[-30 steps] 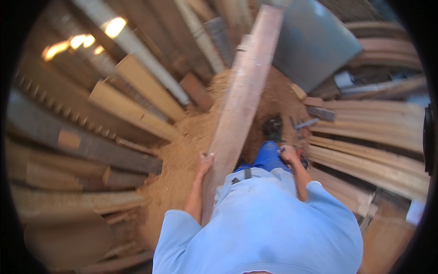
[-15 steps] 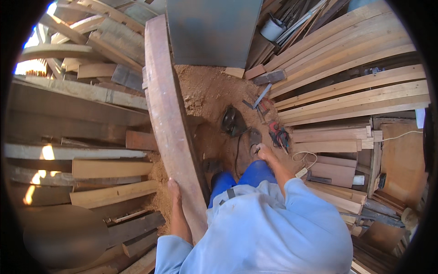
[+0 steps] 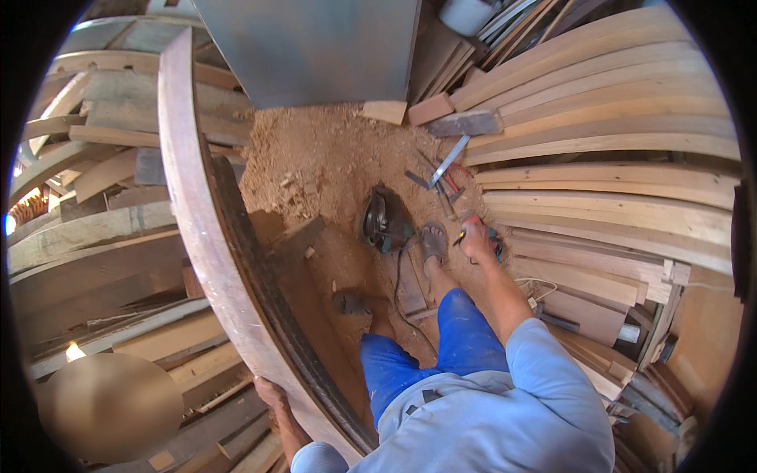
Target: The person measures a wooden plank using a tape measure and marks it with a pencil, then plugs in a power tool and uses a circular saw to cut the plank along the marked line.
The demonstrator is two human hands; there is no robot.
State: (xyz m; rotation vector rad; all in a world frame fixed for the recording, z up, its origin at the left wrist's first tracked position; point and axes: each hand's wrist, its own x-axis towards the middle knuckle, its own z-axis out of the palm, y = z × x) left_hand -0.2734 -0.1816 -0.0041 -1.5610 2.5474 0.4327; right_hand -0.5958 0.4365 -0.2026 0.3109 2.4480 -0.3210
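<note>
A long, thick wooden plank [image 3: 206, 221] leans up on edge at my left, its pale face toward the left and its rough dark edge toward my legs. My left hand [image 3: 274, 398] grips its near end, the fingers partly hidden behind the wood. My right hand [image 3: 475, 240] reaches down beside my right foot, closed, with a short yellow-and-black object [image 3: 459, 237] sticking out of it. Just past and under that hand lies a red and blue power tool [image 3: 494, 238], mostly covered. A dark green power tool [image 3: 385, 221] with a cord sits on the sawdust in front of my feet.
A handsaw [image 3: 449, 162] and other hand tools lie ahead on the sawdust-covered floor [image 3: 300, 150]. Stacked boards [image 3: 599, 185] line the right side, and more timber [image 3: 102, 229] is piled at the left. A grey metal panel [image 3: 315, 55] stands at the far side.
My right hand has moved forward and to the right, over the red tool. The plank's far end has shifted left in view, and my left hand sits lower along it.
</note>
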